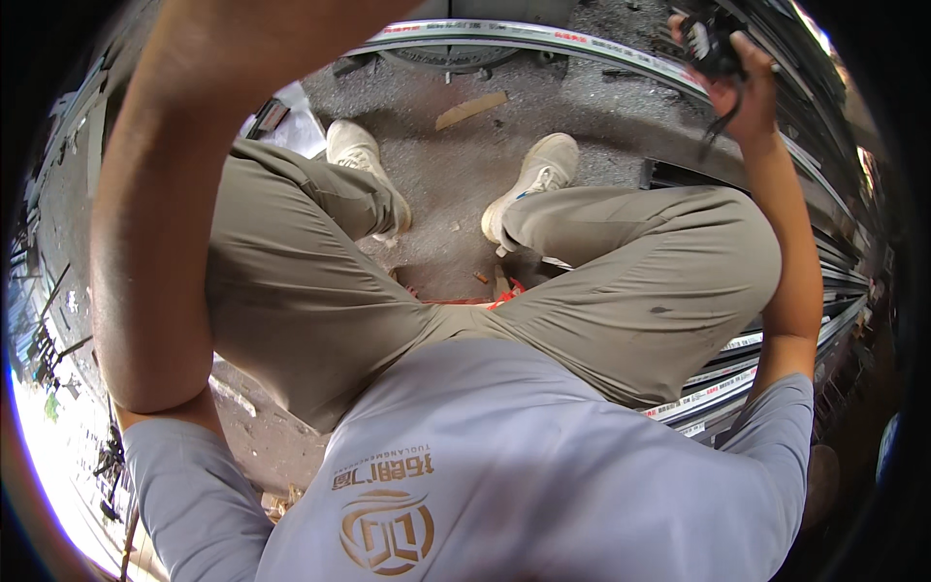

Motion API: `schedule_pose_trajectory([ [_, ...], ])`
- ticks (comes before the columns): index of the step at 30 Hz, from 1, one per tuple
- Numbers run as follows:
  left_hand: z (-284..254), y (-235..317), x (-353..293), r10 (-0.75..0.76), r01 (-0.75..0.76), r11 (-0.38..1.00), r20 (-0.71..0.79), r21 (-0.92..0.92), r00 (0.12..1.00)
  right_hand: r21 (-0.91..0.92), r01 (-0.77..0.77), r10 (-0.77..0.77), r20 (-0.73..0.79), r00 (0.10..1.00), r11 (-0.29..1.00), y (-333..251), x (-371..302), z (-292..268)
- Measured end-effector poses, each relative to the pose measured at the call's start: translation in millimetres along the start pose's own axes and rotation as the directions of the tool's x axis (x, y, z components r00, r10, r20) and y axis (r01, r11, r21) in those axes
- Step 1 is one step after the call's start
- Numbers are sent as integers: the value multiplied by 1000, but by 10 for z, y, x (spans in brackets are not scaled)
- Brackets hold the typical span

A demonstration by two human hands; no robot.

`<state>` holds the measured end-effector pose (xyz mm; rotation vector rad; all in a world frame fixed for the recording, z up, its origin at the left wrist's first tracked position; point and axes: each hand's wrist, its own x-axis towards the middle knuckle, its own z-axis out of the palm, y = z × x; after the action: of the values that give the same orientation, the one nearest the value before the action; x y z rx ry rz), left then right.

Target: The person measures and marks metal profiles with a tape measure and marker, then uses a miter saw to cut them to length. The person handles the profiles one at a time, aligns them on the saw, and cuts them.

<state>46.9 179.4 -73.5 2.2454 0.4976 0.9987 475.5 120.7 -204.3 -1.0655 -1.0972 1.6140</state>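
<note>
My right hand [752, 107] is raised at the upper right, with its fingers closed around a small black object [716, 47]. A dark strap or cord hangs down from that object, and I cannot make out its exact kind. My left forearm [160, 213] rises close in front of the view and runs out past the top edge. The left hand itself is out of the picture, so what it holds or touches is hidden.
Long wrapped metal profiles [582, 44] cross the floor ahead, and more are stacked along my right side. A strip of cardboard or wood [471, 110] lies on the grey floor [436, 184] beyond my shoes [531, 184]. White sheeting [301, 121] is beside my left foot.
</note>
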Motion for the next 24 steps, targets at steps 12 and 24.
schedule_pose_trajectory([
  [12,31,322,114,-245,266,954,146,-142,958,-348,205,-242,-68,968,915,-905,134,1972],
  [24,13,24,-47,-441,493,819,228,-292,868,-659,453,-460,179,870,600,-663,363,2143],
])
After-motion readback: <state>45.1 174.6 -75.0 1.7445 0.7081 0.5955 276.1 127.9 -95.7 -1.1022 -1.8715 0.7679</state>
